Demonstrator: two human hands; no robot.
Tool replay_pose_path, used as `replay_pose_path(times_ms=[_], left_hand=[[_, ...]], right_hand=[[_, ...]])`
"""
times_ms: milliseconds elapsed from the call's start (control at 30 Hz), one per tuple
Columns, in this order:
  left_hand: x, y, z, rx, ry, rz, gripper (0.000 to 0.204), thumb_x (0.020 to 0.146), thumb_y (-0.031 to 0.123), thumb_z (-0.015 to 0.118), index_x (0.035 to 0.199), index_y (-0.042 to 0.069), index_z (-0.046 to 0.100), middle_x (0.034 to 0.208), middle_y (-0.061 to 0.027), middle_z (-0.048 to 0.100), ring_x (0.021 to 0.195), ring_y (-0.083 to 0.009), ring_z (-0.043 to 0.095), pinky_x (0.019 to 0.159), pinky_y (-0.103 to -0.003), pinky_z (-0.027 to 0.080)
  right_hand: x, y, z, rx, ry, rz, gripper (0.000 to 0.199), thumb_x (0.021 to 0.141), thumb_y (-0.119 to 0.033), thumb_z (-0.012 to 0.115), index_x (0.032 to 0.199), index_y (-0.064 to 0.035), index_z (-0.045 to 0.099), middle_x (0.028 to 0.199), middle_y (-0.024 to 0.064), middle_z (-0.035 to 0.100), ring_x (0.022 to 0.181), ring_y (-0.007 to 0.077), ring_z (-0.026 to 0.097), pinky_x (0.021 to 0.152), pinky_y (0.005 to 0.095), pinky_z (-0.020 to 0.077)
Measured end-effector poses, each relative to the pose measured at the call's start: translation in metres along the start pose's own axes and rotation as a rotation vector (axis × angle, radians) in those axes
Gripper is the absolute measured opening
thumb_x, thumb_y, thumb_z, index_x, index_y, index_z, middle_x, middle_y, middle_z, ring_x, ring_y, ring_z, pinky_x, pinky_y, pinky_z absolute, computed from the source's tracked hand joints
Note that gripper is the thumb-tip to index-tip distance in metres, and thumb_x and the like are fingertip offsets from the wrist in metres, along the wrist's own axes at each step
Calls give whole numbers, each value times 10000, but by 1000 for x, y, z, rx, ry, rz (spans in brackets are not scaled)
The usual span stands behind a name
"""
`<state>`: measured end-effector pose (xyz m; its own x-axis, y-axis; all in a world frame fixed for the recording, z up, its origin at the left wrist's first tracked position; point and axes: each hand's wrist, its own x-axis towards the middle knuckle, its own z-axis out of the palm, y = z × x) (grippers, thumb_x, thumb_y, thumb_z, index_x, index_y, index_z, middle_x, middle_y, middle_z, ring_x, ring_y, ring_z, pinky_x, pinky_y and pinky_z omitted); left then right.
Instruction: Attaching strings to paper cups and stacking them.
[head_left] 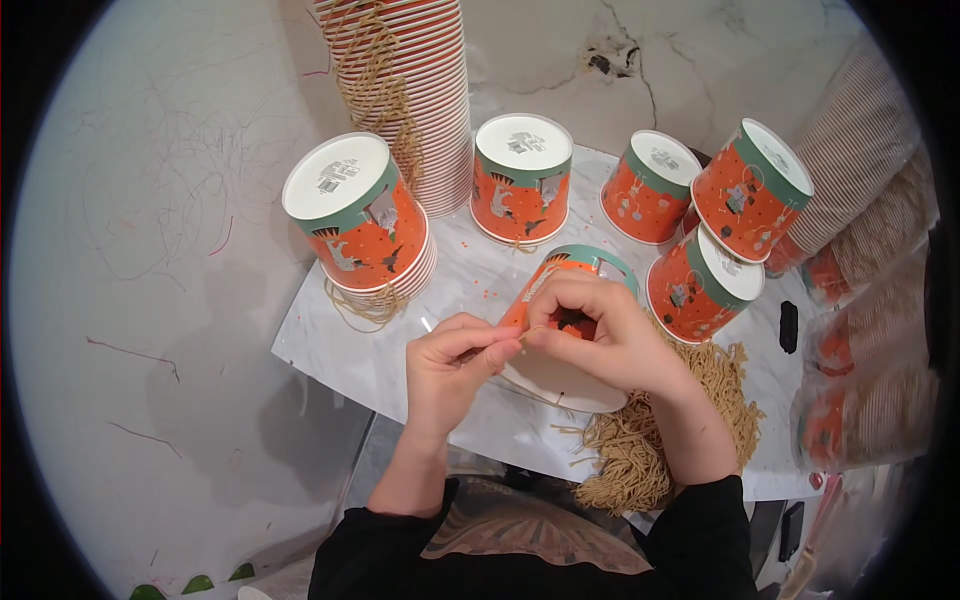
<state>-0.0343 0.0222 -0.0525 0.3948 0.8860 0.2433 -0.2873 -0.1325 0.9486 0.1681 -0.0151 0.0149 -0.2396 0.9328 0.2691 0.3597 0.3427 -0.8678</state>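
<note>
An orange and green paper bucket (545, 383) lies tilted on its side in front of me, its white inside facing me. Over its rim, my left hand (450, 365) pinches thumb to forefinger. My right hand (605, 335) pinches right beside it, the fingertips of both nearly touching. Between them shows a thin tan cord (524, 338), mostly hidden by the fingers. A heap of cut tan cords (640, 455) lies under and beside my right forearm.
Upside-down buckets stand around: a short stack (365, 225) left, one bucket (520, 185) behind, several at right. A tall stack (430, 90) draped with cord rises at the back. A black object (789, 327) lies right. Bagged stacks (865, 350) stand beyond the table edge.
</note>
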Motion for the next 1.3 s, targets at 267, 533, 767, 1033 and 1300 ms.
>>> replay_pose_path(times_ms=[267, 533, 767, 1033, 1300], left_hand=[[-3, -6, 5, -23, 83, 70, 55, 907, 3, 721, 946, -34, 730, 861, -41, 637, 695, -73, 602, 619, -203, 484], [-4, -15, 10, -88, 103, 49, 126, 947, 108, 709, 909, -7, 674, 843, -14, 618, 683, -51, 571, 633, -186, 466], [-4, -17, 10, -197, 88, -2, 117, 956, 104, 695, 924, -6, 671, 826, -1, 635, 677, -41, 564, 630, -184, 465], [-8, 18, 21, -125, 99, -37, 178, 903, -21, 712, 1064, -15, 635, 864, -30, 671, 720, -56, 611, 664, -191, 497], [-7, 25, 33, -38, 135, 218, 297, 858, -35, 758, 1033, 37, 530, 867, -23, 637, 770, -68, 608, 721, -207, 497]], right_hand=[[0, 1, -2, 173, 0, 88, 113, 843, -98, 667, 838, 2, 615, 838, 31, 583, 803, 106, 547, 719, 262, 456], [-1, 1, -3, 191, -37, 103, 95, 837, -80, 653, 835, 3, 607, 842, 28, 573, 792, 98, 530, 725, 252, 452], [-1, -2, -5, 216, -46, 140, 97, 842, -84, 654, 845, 3, 612, 849, 30, 577, 799, 93, 533, 725, 248, 450], [-3, -20, -5, -193, 129, -119, 157, 771, -61, 738, 903, -37, 656, 872, 53, 650, 827, 204, 615, 740, 310, 474], [-8, -26, -2, -492, 136, -337, 174, 761, -88, 732, 918, -111, 661, 860, 11, 629, 842, 206, 650, 1007, 438, 468]])
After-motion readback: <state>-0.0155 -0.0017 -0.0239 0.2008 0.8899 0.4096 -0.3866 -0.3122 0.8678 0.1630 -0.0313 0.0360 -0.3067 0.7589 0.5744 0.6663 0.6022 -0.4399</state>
